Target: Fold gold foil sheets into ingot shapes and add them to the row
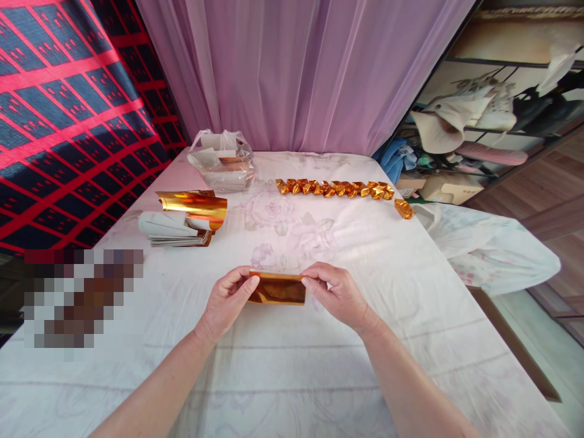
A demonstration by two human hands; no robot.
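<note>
A folded strip of gold foil paper [277, 288] lies flat on the white floral tablecloth [319, 365], held at both ends. My left hand [225, 302] pinches its left end with thumb and forefinger. My right hand [335, 292] pinches its right end the same way. To the far left lies a stack of gold foil sheets [185, 219], the top one curling up. A row of several folded gold paper pieces [334, 188] runs across the far side of the table, with one more folded piece [404, 208] apart at its right end.
A clear plastic bag [223, 161] with paper inside sits at the back left. A purple curtain [296, 67] hangs behind the table. Shelves with shoes and hats [483, 115] stand at the right. A patterned red and blue cloth [59, 103] covers the left wall.
</note>
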